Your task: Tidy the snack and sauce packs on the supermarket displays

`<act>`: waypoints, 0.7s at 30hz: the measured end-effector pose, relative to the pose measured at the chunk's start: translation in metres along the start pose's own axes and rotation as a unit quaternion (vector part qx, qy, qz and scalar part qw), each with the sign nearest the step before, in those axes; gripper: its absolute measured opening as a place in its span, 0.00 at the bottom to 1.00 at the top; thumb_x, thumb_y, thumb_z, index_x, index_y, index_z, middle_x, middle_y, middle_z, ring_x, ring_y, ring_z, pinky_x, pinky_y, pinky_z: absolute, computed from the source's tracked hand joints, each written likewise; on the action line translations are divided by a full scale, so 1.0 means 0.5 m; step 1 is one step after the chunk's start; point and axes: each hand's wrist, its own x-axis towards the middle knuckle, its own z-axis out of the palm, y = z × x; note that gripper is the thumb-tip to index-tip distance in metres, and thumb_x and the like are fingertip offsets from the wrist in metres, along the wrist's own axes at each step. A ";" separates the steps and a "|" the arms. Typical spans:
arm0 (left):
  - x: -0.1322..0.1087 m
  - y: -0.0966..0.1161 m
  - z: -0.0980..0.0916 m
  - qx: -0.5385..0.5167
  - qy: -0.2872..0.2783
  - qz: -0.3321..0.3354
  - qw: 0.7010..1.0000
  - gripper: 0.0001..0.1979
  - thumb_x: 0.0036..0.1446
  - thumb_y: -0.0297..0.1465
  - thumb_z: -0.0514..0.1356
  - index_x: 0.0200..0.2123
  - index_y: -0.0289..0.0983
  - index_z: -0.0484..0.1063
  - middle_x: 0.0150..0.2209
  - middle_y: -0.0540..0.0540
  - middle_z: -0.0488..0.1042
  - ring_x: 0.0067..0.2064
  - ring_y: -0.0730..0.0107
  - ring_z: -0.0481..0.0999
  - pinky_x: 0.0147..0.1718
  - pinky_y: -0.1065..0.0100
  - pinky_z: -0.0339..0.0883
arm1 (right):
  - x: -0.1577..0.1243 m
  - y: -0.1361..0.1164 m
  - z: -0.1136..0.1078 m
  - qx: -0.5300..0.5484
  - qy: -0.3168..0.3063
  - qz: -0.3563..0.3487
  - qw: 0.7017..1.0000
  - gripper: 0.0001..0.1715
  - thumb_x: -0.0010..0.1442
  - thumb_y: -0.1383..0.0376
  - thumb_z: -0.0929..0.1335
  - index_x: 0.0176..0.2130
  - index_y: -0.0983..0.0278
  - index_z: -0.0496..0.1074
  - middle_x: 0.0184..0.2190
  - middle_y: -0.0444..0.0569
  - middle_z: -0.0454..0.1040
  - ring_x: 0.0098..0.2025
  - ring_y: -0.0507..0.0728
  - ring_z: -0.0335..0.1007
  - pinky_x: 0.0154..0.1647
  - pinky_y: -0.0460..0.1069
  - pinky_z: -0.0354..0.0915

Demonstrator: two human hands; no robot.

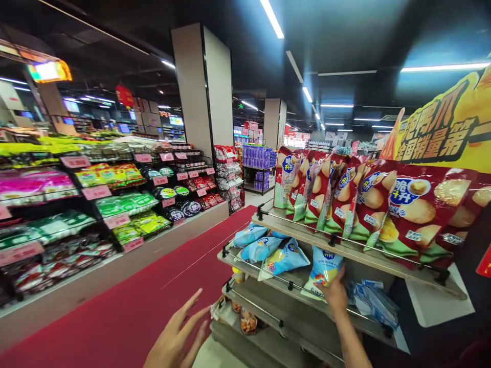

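Observation:
My right hand (pixel 334 291) reaches onto the second shelf of a display rack and grips the lower right side of a light blue snack bag (pixel 325 263), which stands upright. To its left, several similar blue bags (pixel 287 257) lie tilted on the same shelf (pixel 264 278). My left hand (pixel 180 335) is in the air over the aisle, fingers spread, holding nothing. Right of my right hand, flat blue-and-white packets (pixel 374 301) lie in a loose heap. Part of my right hand's fingers is hidden behind the bag.
Large red snack bags (pixel 410 212) stand in a row on the top shelf, behind a thin rail (pixel 299 225). Lower shelves hold a few packages (pixel 248 323). A red floor strip (pixel 153 301) runs along the aisle, with stocked racks (pixel 111 176) on its left. A pillar (pixel 218 87) rises beyond.

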 end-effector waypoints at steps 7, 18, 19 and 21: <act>0.039 -0.104 0.025 -0.029 -0.011 0.001 1.000 0.15 0.62 0.35 0.56 0.49 0.45 0.76 0.60 0.42 0.72 0.56 0.60 0.77 0.49 0.64 0.76 | -0.035 -0.100 0.049 -0.031 0.087 0.021 0.996 0.65 0.52 0.35 0.66 0.68 0.77 0.47 0.52 0.78 0.66 0.48 0.77 0.72 0.44 0.64 0.67; 0.188 -0.125 0.222 -0.048 -0.029 0.015 0.998 0.18 0.61 0.32 0.57 0.55 0.45 0.72 0.62 0.41 0.70 0.58 0.60 0.75 0.52 0.65 0.74 | -0.056 -0.222 0.311 0.362 0.029 0.103 0.926 0.48 0.58 0.42 0.64 0.66 0.64 0.51 0.47 0.58 0.73 0.46 0.66 0.74 0.43 0.58 0.73; 0.193 -0.122 0.242 -0.054 -0.038 0.016 0.998 0.21 0.61 0.32 0.57 0.58 0.45 0.70 0.63 0.41 0.69 0.58 0.60 0.75 0.53 0.65 0.74 | -0.033 -0.223 0.322 0.343 0.035 0.074 0.936 0.46 0.59 0.42 0.64 0.65 0.64 0.54 0.44 0.57 0.73 0.43 0.66 0.74 0.43 0.58 0.73; 0.200 -0.117 0.283 -0.071 -0.064 0.020 0.995 0.27 0.61 0.30 0.56 0.64 0.46 0.62 0.64 0.41 0.68 0.60 0.60 0.73 0.54 0.65 0.73 | 0.005 -0.217 0.337 0.269 0.051 0.012 0.962 0.42 0.58 0.42 0.64 0.62 0.63 0.63 0.37 0.56 0.73 0.38 0.66 0.73 0.40 0.59 0.72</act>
